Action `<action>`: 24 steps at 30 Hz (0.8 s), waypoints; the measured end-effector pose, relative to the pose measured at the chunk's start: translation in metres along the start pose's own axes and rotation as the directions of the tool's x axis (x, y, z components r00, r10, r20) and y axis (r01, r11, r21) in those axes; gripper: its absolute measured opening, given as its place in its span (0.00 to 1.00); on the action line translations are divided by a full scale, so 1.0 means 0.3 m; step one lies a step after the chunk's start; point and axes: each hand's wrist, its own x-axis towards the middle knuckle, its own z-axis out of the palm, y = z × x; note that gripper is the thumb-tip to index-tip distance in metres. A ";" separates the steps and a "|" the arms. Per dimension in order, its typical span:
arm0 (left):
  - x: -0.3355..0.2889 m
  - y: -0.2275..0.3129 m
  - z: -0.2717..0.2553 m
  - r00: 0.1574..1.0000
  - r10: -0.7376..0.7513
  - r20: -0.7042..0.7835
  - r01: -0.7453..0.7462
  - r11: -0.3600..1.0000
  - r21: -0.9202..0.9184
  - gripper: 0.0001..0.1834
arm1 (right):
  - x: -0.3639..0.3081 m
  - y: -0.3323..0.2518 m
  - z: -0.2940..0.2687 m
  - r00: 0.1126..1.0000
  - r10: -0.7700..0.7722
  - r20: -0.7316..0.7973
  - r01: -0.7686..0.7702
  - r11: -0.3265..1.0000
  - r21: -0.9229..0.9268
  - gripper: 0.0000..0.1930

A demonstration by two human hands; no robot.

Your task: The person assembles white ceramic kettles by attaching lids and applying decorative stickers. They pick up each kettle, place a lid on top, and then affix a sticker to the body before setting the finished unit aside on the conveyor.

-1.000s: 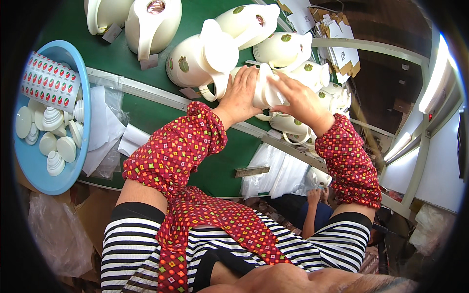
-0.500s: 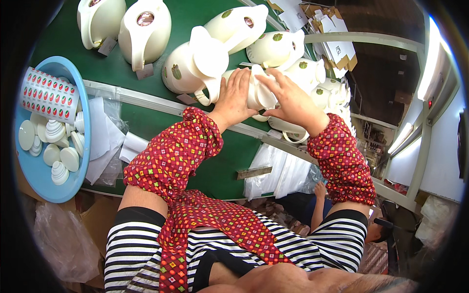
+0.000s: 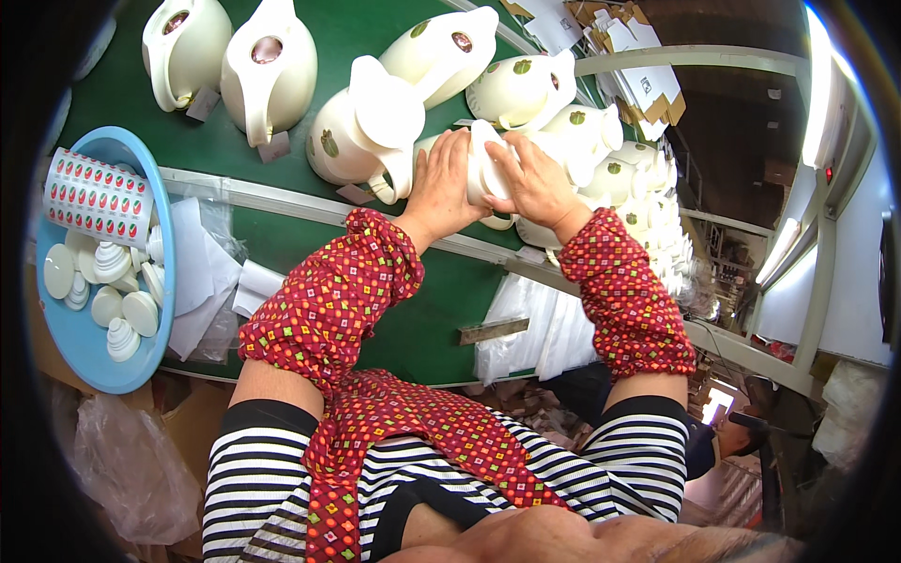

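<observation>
While both hands meet at a cream jug [image 3: 477,169] on the far side of the metal rail [image 3: 282,208], the left hand [image 3: 441,188] lays its fingers, slightly parted and bent, over the jug's side. The right hand [image 3: 535,185] has its fingers curled against the jug's round top from the other side, so the 2 hands hold it between them; much of the jug is hidden, and the left thumb cannot be made out.

Just left of it stands a lidded cream jug [image 3: 338,145] with a leaf decoration, and more cream jugs crowd away to the right. Another 2 cream jugs [image 3: 270,75] stand farther left, each with a small grey tag near its handle.

On the near part of the green tabletop [image 3: 300,328] lie white papers [image 3: 192,263], a short metal bar [image 3: 493,331] and clear plastic bags [image 3: 540,338]. At the left, a blue basin [image 3: 103,371] holds pale stepped stoppers [image 3: 122,340] and a curved sticker sheet [image 3: 99,197]. Flattened cartons [image 3: 648,84] are stacked beyond the jugs.
</observation>
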 end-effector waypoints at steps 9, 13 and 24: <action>0.007 0.011 0.003 0.997 -0.082 -0.014 0.082 0.997 0.006 0.58 | 0.143 -0.288 0.064 0.544 0.829 -0.133 -0.839 0.531 -0.123 0.35; -0.092 0.050 -0.056 0.999 0.023 -0.043 -0.021 0.998 0.061 0.51 | 0.123 -0.246 -0.027 0.704 0.709 0.034 -0.685 0.692 -0.228 0.37; -0.113 -0.110 -0.454 0.914 -0.021 -0.404 0.029 0.999 0.014 0.57 | 0.513 -0.372 -0.115 0.929 0.345 0.136 -0.362 0.922 0.136 0.41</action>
